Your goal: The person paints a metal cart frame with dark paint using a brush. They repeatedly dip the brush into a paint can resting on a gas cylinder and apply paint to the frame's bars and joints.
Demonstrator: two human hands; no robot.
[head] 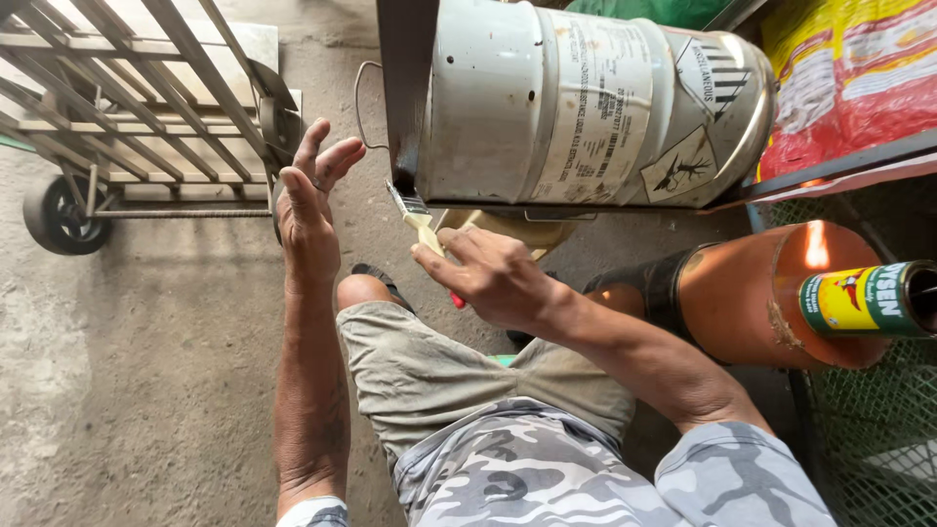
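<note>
Above the person's bent knee, low in the head view, the right hand (493, 278) is closed around the pale handle of a paintbrush (422, 222); a bit of red shows under the fist. The brush slants up and to the left, and its dark bristles touch the lower edge of a dark upright metal bar (405, 88) that stands just beside a pale grey steel drum (586, 102). The left hand (310, 210) is raised to the left of the brush, empty, fingers spread wide and slightly curled, palm turned toward the bar; it touches nothing, and a clear gap lies between it and the brush.

The drum lies on its side, with paper labels on its wall, resting over the edge of a low shelf. To its right sit an orange cylinder (752, 298) and a can with a green and yellow label (864, 298), close together above green mesh.

Farther left, a wheeled metal cart (137, 107) with slatted rails stands on the concrete floor (146, 342), its rubber wheel near the left edge. Between the cart and the knee the floor lies open, giving the left arm free room.
</note>
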